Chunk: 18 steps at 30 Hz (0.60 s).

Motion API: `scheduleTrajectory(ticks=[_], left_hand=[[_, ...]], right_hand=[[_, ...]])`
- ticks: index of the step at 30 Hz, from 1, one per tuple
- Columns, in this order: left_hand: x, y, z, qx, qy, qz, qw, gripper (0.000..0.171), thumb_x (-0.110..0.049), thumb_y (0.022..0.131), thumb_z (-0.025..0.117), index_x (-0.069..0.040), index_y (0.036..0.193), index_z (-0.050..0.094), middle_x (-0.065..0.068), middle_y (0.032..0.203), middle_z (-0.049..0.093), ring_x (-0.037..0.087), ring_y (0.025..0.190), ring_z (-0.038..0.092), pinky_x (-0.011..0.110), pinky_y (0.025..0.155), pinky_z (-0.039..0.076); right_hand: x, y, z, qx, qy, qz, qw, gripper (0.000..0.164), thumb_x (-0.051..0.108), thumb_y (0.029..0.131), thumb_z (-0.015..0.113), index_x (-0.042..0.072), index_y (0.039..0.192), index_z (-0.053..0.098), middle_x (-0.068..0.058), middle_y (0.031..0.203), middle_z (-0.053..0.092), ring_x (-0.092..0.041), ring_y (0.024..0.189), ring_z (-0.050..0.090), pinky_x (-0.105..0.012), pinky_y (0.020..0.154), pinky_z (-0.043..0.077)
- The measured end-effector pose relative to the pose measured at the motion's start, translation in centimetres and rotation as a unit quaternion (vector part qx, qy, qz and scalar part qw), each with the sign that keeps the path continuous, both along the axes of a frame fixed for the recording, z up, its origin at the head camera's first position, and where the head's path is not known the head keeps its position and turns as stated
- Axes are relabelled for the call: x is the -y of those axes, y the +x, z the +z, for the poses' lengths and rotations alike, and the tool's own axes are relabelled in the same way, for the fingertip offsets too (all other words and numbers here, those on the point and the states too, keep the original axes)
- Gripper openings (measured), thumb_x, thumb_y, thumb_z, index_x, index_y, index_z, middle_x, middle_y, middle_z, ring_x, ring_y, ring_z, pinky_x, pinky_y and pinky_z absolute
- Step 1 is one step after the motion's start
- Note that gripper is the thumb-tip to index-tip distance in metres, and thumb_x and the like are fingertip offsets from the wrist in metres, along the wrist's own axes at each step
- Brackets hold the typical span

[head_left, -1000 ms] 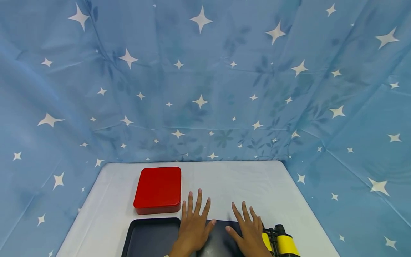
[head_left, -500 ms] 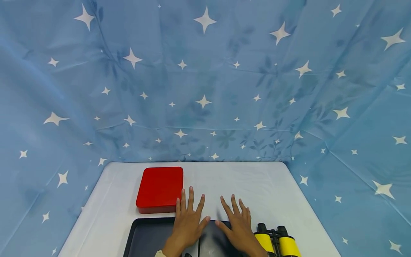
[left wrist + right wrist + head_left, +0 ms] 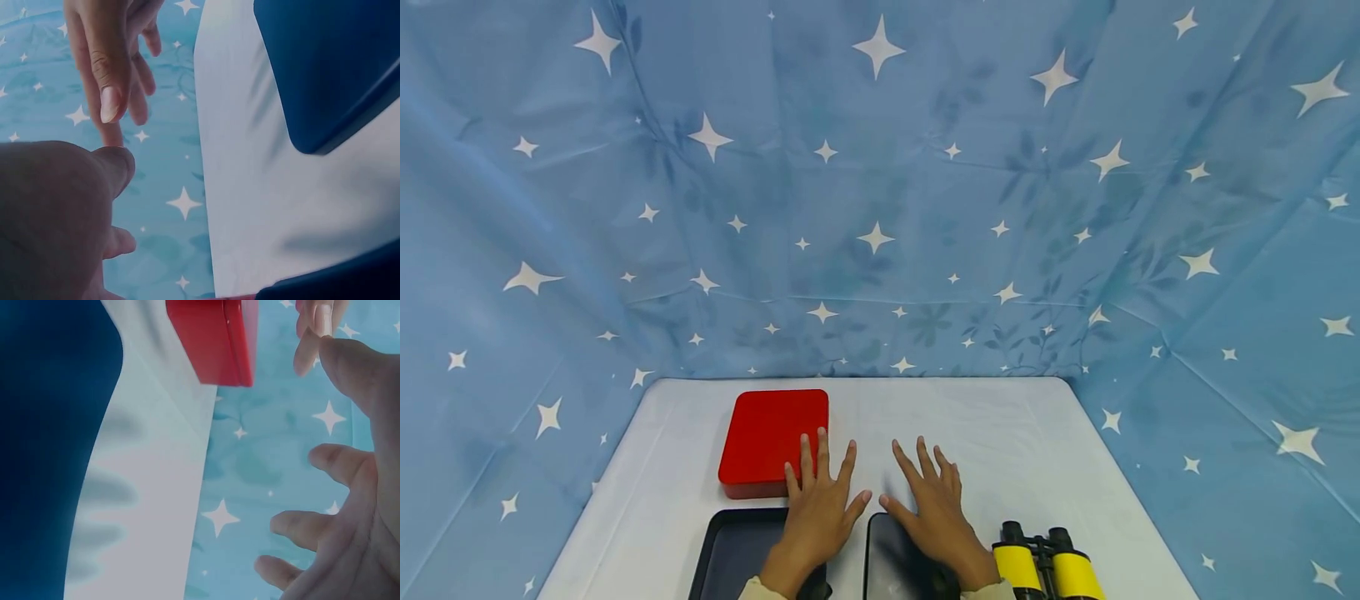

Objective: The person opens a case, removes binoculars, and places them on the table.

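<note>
Fingers spread, my left hand (image 3: 816, 517) hovers above the right edge of a black tray (image 3: 737, 546), its fingertips overlapping the corner of a red box (image 3: 775, 437) in the head view. My right hand (image 3: 936, 517) is likewise spread and holds nothing, above a second dark tray-like piece (image 3: 883, 562) with a rounded corner. In the left wrist view the right hand (image 3: 109, 56) hangs beyond my left thumb. From the right wrist, the red box (image 3: 215, 344) shows past the dark piece (image 3: 50, 444), and shadows of fingers fall on the white surface.
Yellow and black binoculars (image 3: 1048, 567) lie to the right of my right wrist. All of it is on a white-covered table (image 3: 1000, 433), enclosed at the back and sides by a blue curtain (image 3: 880, 183) with white stars.
Both hands have drifted left with fingers still spread. The left now overlaps the red box, and the right has moved away from the binoculars. The head view has shifted slightly.
</note>
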State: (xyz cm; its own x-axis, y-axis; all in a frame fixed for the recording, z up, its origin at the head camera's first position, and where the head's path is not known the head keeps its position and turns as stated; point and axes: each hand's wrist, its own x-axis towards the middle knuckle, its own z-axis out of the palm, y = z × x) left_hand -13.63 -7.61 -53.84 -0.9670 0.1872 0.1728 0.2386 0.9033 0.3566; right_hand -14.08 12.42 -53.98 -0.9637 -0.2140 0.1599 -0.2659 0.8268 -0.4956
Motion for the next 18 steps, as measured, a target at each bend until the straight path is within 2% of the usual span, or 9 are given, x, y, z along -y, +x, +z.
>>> scheduleTrajectory(ticks=[4, 11, 18], left_hand=[[0.7, -0.4, -0.1, 0.001, 0.005, 0.014, 0.9999, 0.076, -0.052, 0.094, 0.059, -0.024, 0.158, 0.029, 0.023, 0.166, 0.010, 0.052, 0.151, 0.005, 0.080, 0.108, 0.014], [2.2, -1.1, -0.3, 0.002, 0.042, 0.043, 0.9982, 0.074, -0.049, 0.093, 0.062, -0.021, 0.156, 0.034, 0.025, 0.164, 0.017, 0.054, 0.149, 0.009, 0.079, 0.108, 0.018], [3.8, -1.9, -0.5, -0.032, 0.037, 0.064, 0.9967, 0.073, -0.049, 0.090, 0.067, -0.018, 0.152, 0.042, 0.025, 0.160, 0.028, 0.053, 0.148, 0.017, 0.076, 0.109, 0.024]], right_hand=[[1.0, -0.6, 0.2, -0.017, -0.004, 0.002, 1.000, 0.077, 0.051, 0.090, 0.068, 0.029, 0.156, 0.034, -0.017, 0.163, 0.027, -0.049, 0.147, 0.022, -0.073, 0.113, 0.011], [2.8, -1.5, 0.4, -0.026, -0.032, 0.003, 0.999, 0.081, 0.048, 0.085, 0.075, 0.029, 0.154, 0.038, -0.018, 0.160, 0.034, -0.046, 0.143, 0.028, -0.075, 0.110, 0.021], [4.3, -2.0, 0.4, -0.021, -0.055, 0.003, 0.998, 0.082, 0.047, 0.082, 0.078, 0.030, 0.152, 0.041, -0.014, 0.158, 0.037, -0.039, 0.141, 0.032, -0.071, 0.108, 0.031]])
